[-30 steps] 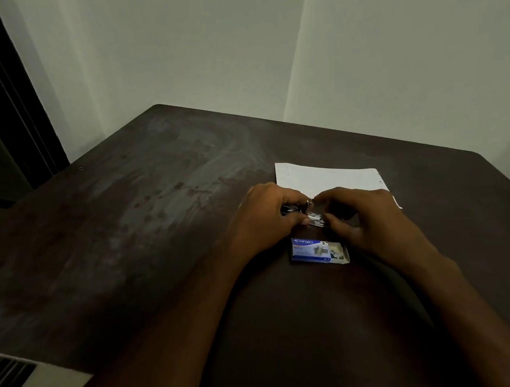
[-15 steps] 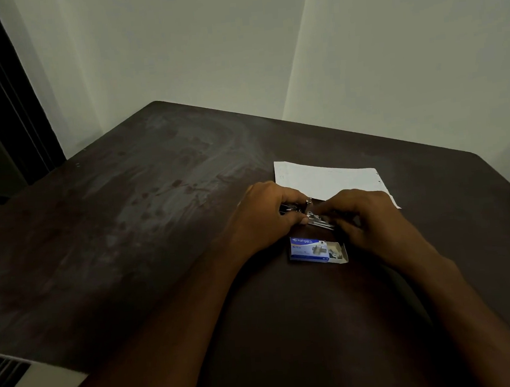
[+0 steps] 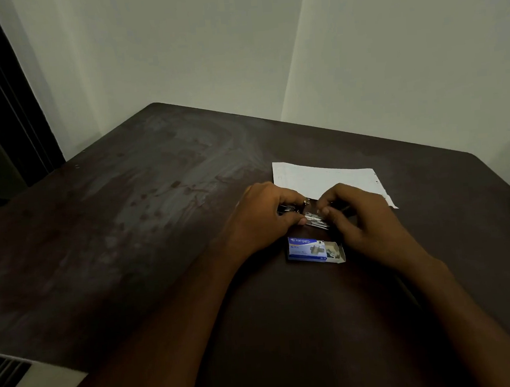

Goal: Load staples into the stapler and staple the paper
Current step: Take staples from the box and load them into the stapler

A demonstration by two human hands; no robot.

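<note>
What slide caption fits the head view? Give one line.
Both hands, left hand and right hand, work a stapler between staple box and paper.

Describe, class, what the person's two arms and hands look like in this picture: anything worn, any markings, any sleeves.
Both forearms are bare as far as the frame shows, with no sleeves in view. The left hand and the right hand wear no gloves, and no rings, watch or bracelets can be seen at the wrists. In the dim light no markings can be made out. Short fingernails show on the fingertips.
</note>
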